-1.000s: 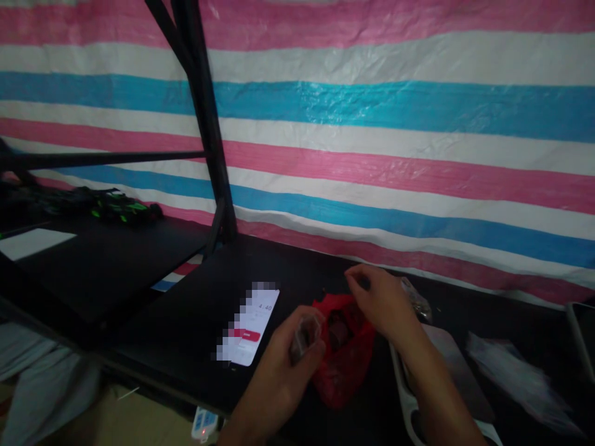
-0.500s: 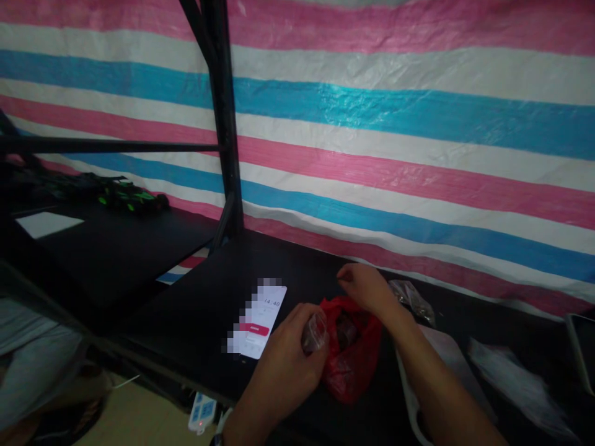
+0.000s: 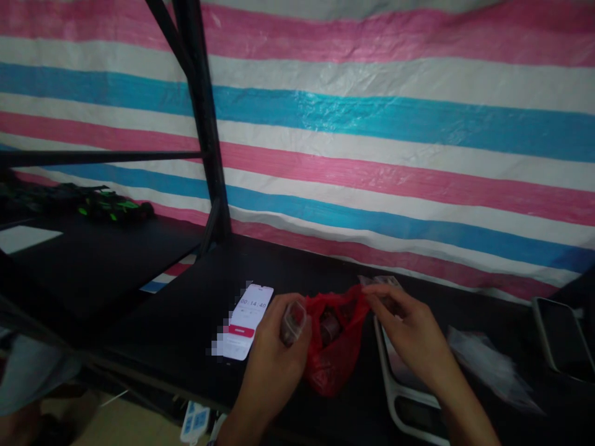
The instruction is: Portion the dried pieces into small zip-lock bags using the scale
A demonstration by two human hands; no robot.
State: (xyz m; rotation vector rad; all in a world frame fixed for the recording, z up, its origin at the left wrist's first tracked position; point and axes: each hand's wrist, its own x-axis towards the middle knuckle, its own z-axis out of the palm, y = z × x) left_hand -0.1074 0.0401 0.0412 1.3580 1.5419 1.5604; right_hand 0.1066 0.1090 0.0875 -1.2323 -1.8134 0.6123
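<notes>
A red plastic bag point(image 3: 332, 371) stands with its mouth open on the black surface, dark contents point(image 3: 330, 327) inside. My left hand point(image 3: 272, 359) is closed around a small clear plastic bag point(image 3: 292, 323) with something dark in it, right against the red bag's left side. On the other side, my right hand point(image 3: 411, 328) pinches the upper right edge of the red bag and pulls it outward. Beneath that forearm is a pale digital scale point(image 3: 393, 399), partly covered. What exactly the bags contain is too dim to make out.
A lit phone point(image 3: 244, 322) showing a timer lies left of my hands. Clear plastic bags point(image 3: 493, 371) and a dark-screened device point(image 3: 562, 337) are at the right. Another clear bag point(image 3: 388, 282) lies behind my right hand. A black shelf post point(image 3: 204, 124) rises at left.
My right hand has come back from behind the red bag to grip its right edge, stretching the mouth wider. My left hand keeps the small clear bag. The view has shifted slightly right.
</notes>
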